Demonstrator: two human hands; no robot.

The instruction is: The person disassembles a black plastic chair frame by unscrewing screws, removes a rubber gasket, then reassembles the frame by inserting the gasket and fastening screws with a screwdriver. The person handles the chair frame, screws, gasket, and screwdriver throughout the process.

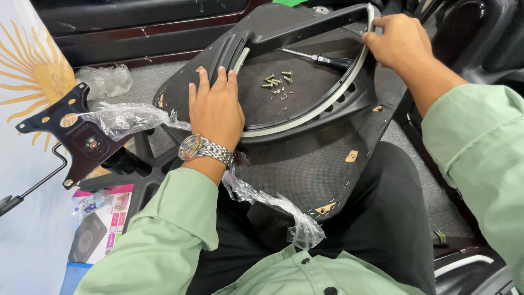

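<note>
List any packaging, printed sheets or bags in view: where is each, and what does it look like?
Printed leaflet: on the floor at lower left, rectangular, pink and white with a dark picture.
Clear plastic bag: left of the left hand, crumpled over the black metal plate.
Second clear bag: on the floor at upper left, crumpled.
Plastic wrap: under the seat base, torn, transparent.

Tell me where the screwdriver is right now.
In the head view the screwdriver lies on the upturned seat base, inside the curved armrest frame, just above the pile of screws and below the right hand.
</note>
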